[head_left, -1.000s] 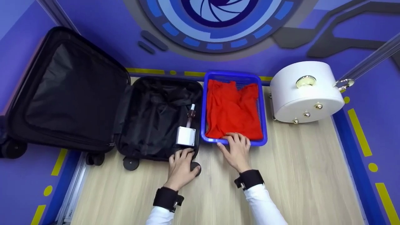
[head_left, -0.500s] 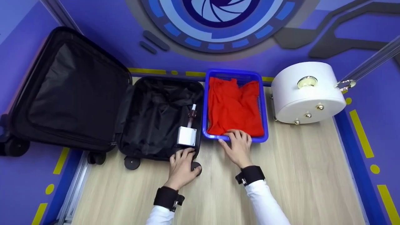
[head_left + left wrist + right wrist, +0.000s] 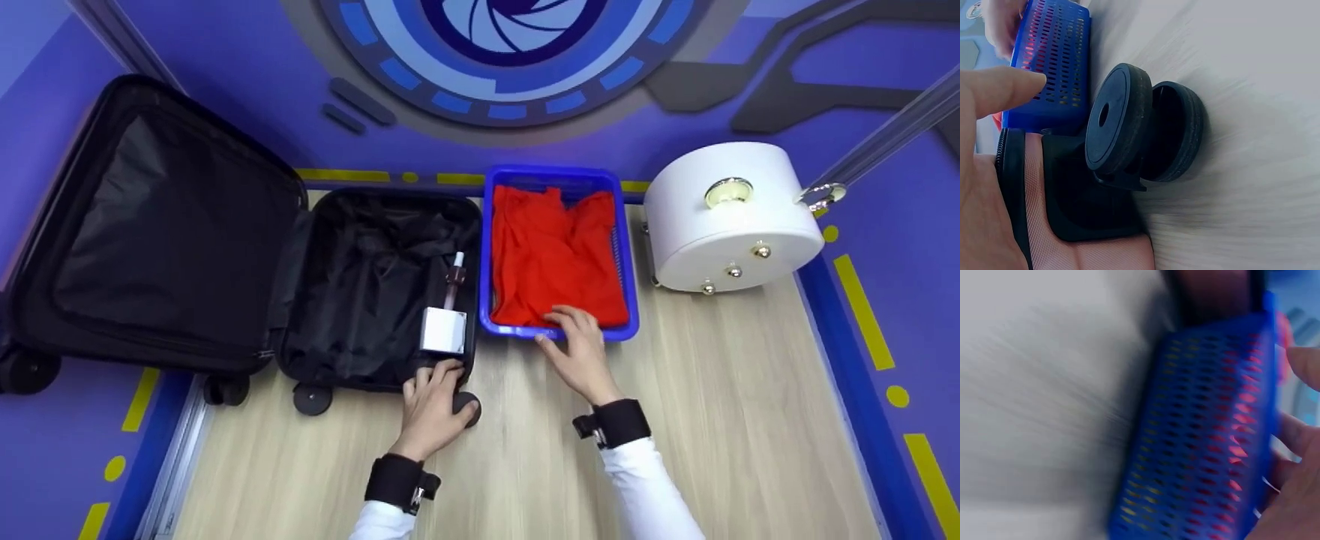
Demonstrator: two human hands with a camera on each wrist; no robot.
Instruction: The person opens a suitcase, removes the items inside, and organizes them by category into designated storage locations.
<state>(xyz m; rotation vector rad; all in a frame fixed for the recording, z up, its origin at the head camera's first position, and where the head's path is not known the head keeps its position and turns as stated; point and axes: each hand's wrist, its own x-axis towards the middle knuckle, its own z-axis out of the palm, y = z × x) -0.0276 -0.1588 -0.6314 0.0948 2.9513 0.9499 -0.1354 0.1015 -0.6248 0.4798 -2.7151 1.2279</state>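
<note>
An open black-lined suitcase (image 3: 360, 300) stands at the left, its shell pinkish in the left wrist view. My left hand (image 3: 433, 412) rests on its near edge, fingers over the rim, thumb straight beside a wheel (image 3: 1114, 121). Inside the suitcase, near those fingers, lie a white box (image 3: 444, 330) and a slim bottle-like item (image 3: 454, 279) with a pale tip. My right hand (image 3: 581, 356) is at the near rim of a blue basket (image 3: 517, 331), fingers loosely bent over it; contact is unclear. Folded red cloth (image 3: 555, 255) lies in the basket.
A white rounded case (image 3: 731, 217) with gold-coloured knobs stands at the back right. The suitcase lid (image 3: 180, 240) leans up at the left. A purple-blue wall (image 3: 247, 112) stands behind everything on the wooden surface (image 3: 525, 465).
The basket slid slightly away from me under my right hand, which has since drawn back a little to the right. My left hand stays at the suitcase edge. The head view shifted slightly.
</note>
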